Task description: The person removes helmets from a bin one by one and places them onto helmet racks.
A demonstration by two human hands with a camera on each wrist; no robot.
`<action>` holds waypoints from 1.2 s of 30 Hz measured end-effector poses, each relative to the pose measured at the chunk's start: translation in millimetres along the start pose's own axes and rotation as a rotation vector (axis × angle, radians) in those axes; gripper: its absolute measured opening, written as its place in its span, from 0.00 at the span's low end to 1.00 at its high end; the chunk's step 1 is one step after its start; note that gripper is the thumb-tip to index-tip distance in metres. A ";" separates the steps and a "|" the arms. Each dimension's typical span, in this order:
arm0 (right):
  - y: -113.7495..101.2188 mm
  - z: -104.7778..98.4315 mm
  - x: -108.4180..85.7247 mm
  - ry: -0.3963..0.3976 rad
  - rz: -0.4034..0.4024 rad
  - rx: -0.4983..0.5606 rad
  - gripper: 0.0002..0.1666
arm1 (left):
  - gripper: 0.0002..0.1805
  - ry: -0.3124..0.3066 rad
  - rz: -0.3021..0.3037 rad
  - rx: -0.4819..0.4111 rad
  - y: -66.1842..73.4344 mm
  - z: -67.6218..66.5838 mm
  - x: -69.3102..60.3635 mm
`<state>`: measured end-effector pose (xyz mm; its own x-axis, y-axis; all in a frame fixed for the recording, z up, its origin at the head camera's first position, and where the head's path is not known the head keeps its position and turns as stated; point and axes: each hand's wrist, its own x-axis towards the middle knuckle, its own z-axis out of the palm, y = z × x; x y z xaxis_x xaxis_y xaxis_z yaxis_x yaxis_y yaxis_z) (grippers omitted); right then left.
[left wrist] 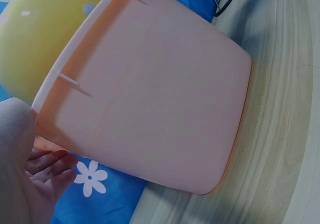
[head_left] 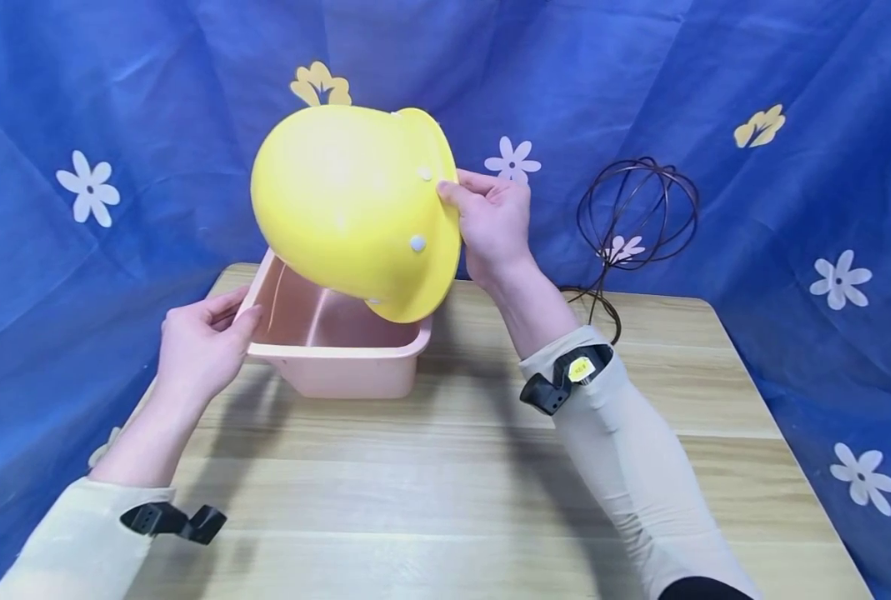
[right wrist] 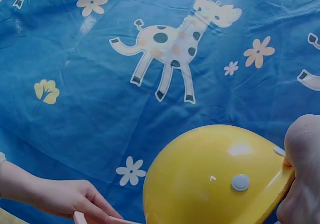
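Note:
A yellow helmet [head_left: 340, 192] with white studs is held tilted above a pink bin [head_left: 355, 371], its brim toward the right. My right hand [head_left: 493, 221] pinches the brim; the right wrist view shows this hand [right wrist: 302, 169] at the edge of the helmet [right wrist: 210, 174]. With thumb and fingers, my left hand [head_left: 201, 346] grips the bin's left rim. In the left wrist view the hand [left wrist: 35, 169] is at a corner of the bin [left wrist: 165, 93], part of its fingers hidden behind the rim. The helmet covers the bin's far part in the head view.
A dark wire whisk-shaped object [head_left: 640, 217] stands at the back right of the wooden table [head_left: 415, 483], its coiled end on the tabletop. Behind the table hangs a blue cloth [head_left: 565, 75] with flower prints.

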<state>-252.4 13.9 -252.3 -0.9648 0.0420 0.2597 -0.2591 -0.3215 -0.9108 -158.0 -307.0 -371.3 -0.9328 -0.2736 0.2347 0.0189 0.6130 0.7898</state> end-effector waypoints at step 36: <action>-79.6 -91.5 18.6 0.309 -0.088 0.209 0.08 | 0.27 -0.010 -0.046 -0.022 -14.1 -16.9 8.2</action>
<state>-253.9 126.8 -204.4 -0.9155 0.3512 0.1960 -0.3578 -0.4886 -0.7958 -159.8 -330.4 -371.0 -0.9363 -0.2936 0.1926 -0.0160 0.5836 0.8119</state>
